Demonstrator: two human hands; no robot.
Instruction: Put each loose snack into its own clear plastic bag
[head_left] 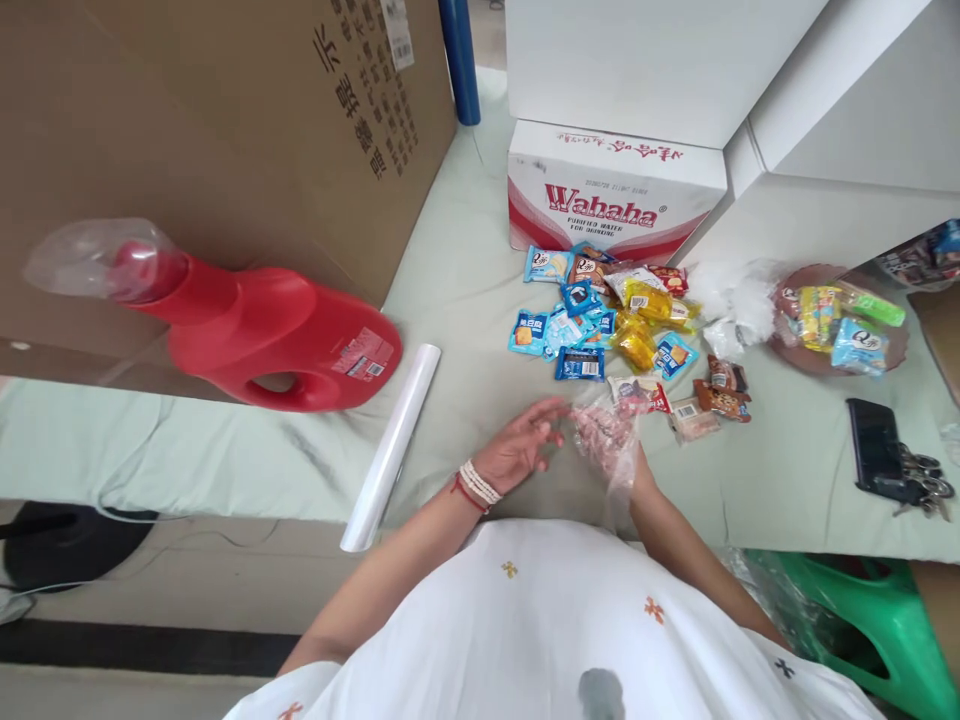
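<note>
My left hand (521, 445) is above the cloth, holding nothing, its fingers loosely bent and apart. Its fingertips come close to a thin clear plastic bag (624, 470); whether they touch it is hard to tell. Crumpled film from this bag covers my right hand (606, 432), whose fingers seem closed on it and show only blurrily. Just beyond the hands lie a red and white snack packet (640, 394), a dark blue packet (580, 364) and a pile of light blue packets (568, 330). Yellow-wrapped snacks (637, 343) and brown packets (721, 400) lie to the right.
A Wahaba-style water carton (615, 195) stands behind the snacks. Crumpled clear plastic (735, 300) lies beside a reddish bowl (889, 365) of snacks. A phone (874, 445) and keys (926, 478) are at right. A red jug (285, 335), white roll (394, 445) and large cardboard box (225, 120) are left.
</note>
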